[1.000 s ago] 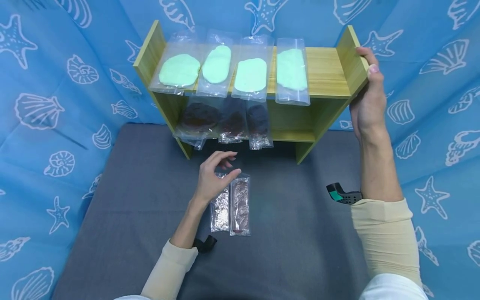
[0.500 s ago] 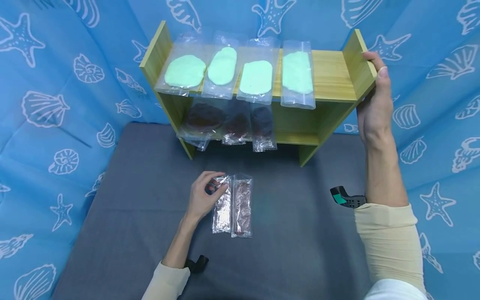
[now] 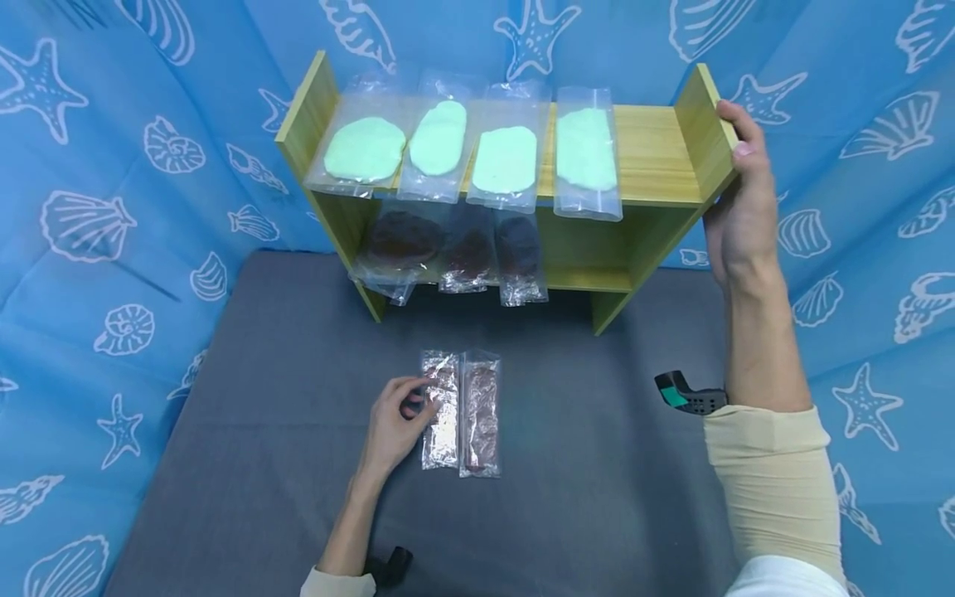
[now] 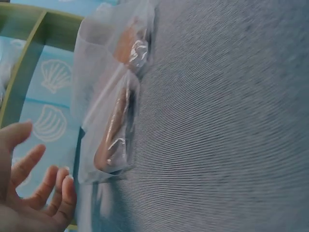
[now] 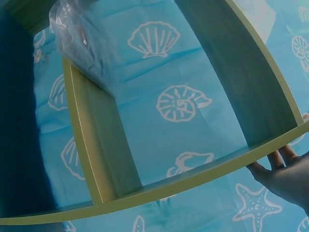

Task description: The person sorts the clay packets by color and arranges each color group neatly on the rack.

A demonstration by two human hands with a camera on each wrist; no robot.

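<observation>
Two clear plastic bags with dark reddish-brown flat contents lie side by side on the grey cloth: a left bag (image 3: 441,414) and a right bag (image 3: 481,419). My left hand (image 3: 399,421) hovers at the left bag's left side, fingers loosely bent and holding nothing. In the left wrist view, the left hand (image 4: 41,188) is apart from the bags. With my right hand (image 3: 746,199) I grip the right side panel of a two-tier wooden shelf (image 3: 656,157). The right wrist view shows the right hand (image 5: 285,176) at that panel's outer side.
On the upper tier lie several bags of pale green flat pieces, including the rightmost green bag (image 3: 586,149). Several bags of dark pieces, such as a dark bag (image 3: 403,240), lie on the lower tier. A blue curtain (image 3: 112,207) with shell prints surrounds the grey cloth (image 3: 291,365).
My left hand has moved back from near the shelf's front, down and left beside the left bag. My right hand still grips the shelf panel. The bags have stayed in place.
</observation>
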